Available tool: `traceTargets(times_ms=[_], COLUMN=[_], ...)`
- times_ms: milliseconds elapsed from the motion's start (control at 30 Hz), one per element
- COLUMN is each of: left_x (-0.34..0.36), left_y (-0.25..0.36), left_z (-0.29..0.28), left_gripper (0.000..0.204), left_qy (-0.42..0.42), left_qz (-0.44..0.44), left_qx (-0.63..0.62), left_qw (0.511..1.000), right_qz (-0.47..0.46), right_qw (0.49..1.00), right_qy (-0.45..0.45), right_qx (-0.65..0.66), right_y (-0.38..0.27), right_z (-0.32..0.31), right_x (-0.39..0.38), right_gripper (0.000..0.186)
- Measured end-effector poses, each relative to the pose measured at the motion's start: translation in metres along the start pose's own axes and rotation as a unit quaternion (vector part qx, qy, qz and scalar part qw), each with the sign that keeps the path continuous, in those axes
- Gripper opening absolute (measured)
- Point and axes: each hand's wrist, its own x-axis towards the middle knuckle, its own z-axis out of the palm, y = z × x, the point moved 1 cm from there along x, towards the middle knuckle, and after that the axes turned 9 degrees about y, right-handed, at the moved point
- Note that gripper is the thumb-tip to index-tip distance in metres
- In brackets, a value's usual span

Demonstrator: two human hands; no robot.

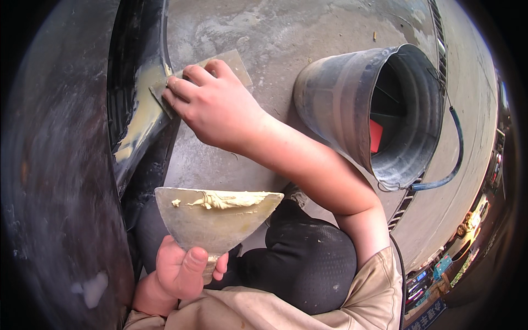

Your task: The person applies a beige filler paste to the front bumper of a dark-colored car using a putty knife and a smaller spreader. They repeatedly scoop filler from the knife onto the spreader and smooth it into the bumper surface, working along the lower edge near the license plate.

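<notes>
My left hand [181, 269] grips the handle of a wide putty knife [209, 228] at the bottom middle, its blade facing up. A ridge of cream-coloured putty [231, 199] lies along the blade's far edge. Farther up, my right hand [217, 107] is closed round a thin, flat spreader [237, 65], with its fingers curled over the plate. The spreader's left edge meets a dark, curved vehicle panel [146, 33] at a smear of yellowish putty [142, 113]. My fingers hide part of the spreader.
A grey bucket [341, 93] lies tipped at the right, its mouth facing right, with a red object [375, 136] inside. Its handle [456, 159] hangs out over the concrete floor [264, 33]. A dusty dark panel [60, 137] fills the left side. Beyond the bucket runs a drain grating [437, 33].
</notes>
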Motion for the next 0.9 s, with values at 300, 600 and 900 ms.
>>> traceTargets(times_ms=[300, 600, 900], left_x=[-0.001, -0.001, -0.001], left_y=[0.0, -0.003, -0.006], left_z=[0.004, 0.004, 0.001], left_gripper=[0.052, 0.059, 0.058], left_qy=[0.011, 0.008, 0.037], left_qz=[0.009, 0.031, 0.052], left_qx=[0.036, 0.073, 0.053], left_qw=[0.999, 0.997, 0.997], right_qz=[0.064, 0.28, 0.247], right_qw=[0.994, 0.882, 0.647], right_qy=[-0.062, -0.001, 0.015], right_qx=[0.058, 0.378, 0.721], right_y=[-0.021, -0.014, -0.007], right_z=[-0.01, -0.041, -0.123], right_x=[-0.007, -0.031, -0.045], right_gripper=[0.04, 0.049, 0.049])
